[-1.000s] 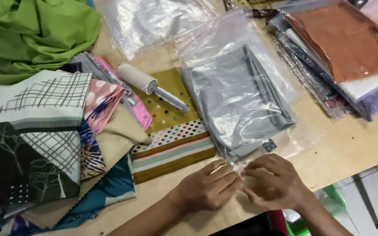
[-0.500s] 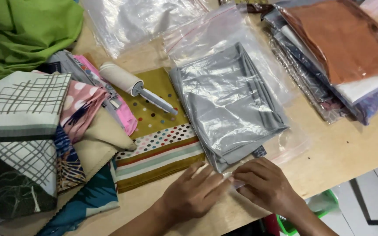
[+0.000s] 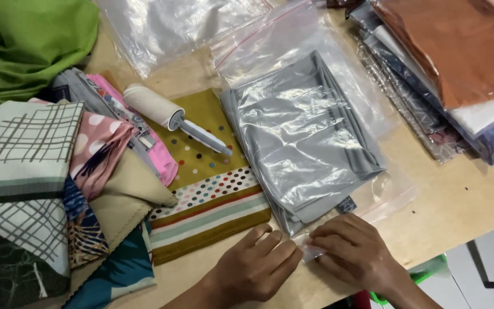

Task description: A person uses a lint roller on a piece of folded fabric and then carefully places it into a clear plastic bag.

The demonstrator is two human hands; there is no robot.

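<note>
Fingers of both hands, left hand and right hand, now pinch the clear bag's edge, grey cloth inside, having slid along it.

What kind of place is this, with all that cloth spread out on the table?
Probably a small packing table for scarves or cloth. Both hands, left hand and right hand, press the edge of a clear bag holding folded grey fabric. Bagged fabrics are stacked nearby, beside loose patterned scarves and a lint roller.
</note>
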